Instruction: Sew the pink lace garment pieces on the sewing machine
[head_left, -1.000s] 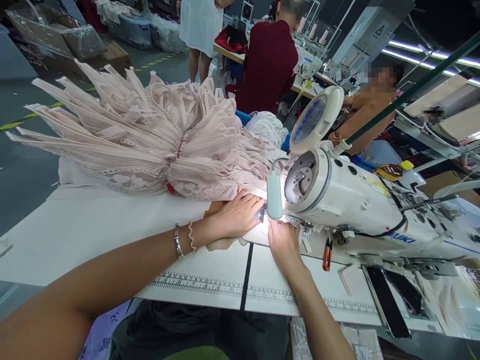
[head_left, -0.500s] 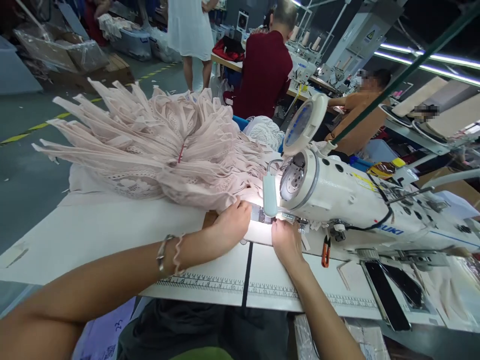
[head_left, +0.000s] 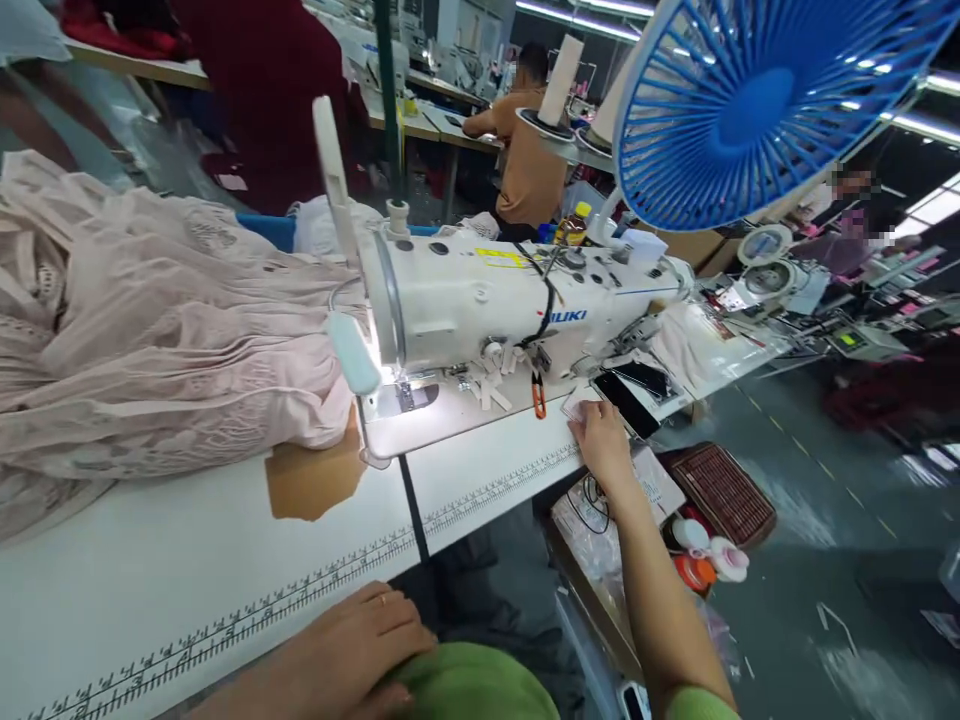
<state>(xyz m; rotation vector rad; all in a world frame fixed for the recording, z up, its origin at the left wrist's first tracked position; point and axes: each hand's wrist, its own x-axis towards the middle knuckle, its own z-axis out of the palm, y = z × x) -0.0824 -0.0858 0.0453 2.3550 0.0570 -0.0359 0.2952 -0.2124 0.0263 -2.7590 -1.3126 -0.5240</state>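
Observation:
My left hand (head_left: 367,640) lies low in view, against the green top (head_left: 472,685) at my lap. Its fingers are stretched out, holding nothing. Further right, my right hand (head_left: 604,440) reaches over the table's front part, its fingers on the edge of a small pale flat piece (head_left: 576,402). A black phone (head_left: 628,405) lies just beyond these fingers. Left of them are orange-handled thread snips (head_left: 538,396). The white sewing machine (head_left: 457,300) stands behind, its lamp lighting the needle plate (head_left: 390,402). No hand is at the needle.
A big heap of pale pink lace garments (head_left: 187,350) covers the table's left. A blue fan (head_left: 757,110) hangs above right. Below the table edge are an open carton (head_left: 592,590), a brown basket (head_left: 724,490) and bottles (head_left: 696,572). Co-workers sit beyond the machine.
The view has swung right. Both hands have left the needle area: the left came down to my lap, the right moved rightward to the pale piece beside the phone.

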